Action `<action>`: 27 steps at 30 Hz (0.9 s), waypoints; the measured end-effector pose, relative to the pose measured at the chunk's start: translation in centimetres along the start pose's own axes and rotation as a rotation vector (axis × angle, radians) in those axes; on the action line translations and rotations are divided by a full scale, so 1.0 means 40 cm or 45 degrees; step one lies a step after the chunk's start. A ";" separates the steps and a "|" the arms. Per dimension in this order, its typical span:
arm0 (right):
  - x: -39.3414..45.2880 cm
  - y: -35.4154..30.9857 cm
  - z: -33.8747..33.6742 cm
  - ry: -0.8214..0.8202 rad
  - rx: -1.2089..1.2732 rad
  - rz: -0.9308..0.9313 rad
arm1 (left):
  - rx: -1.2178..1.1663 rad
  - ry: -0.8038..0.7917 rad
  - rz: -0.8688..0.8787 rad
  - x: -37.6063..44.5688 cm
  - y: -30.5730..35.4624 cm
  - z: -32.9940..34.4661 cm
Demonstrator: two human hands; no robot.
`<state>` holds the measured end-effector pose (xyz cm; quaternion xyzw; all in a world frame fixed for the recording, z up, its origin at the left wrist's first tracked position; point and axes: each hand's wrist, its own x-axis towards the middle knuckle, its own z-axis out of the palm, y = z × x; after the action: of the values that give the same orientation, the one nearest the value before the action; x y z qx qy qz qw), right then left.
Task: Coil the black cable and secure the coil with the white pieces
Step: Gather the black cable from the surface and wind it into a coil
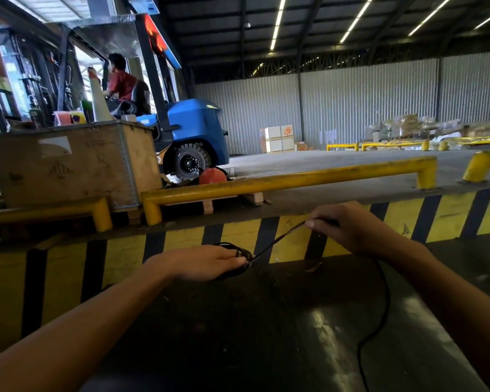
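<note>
Grip: left hand (207,263) clasps the small coil of thin black cable (275,241) at frame centre; right hand (348,227) pinches the strand.
Slack: trails lower right.
Technique: keep tension, match loops.

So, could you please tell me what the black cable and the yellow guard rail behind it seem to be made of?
The black cable looks like flexible rubber or plastic sheathing with a matte finish: it loops in the left hand, stretches to the right hand and hangs limp. The yellow guard rail appears to be painted steel tube: round, glossy, with scuffed, darkened patches in the paint.
</note>
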<state>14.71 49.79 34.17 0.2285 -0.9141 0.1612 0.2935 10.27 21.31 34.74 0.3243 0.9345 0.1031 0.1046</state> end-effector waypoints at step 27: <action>0.001 -0.038 0.036 -0.176 0.040 -0.033 | -0.339 -0.088 -0.111 0.027 0.043 0.013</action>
<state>14.81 47.88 33.33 0.2556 -0.9265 0.1557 0.2281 10.60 23.38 34.56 0.2701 0.9216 0.2102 0.1832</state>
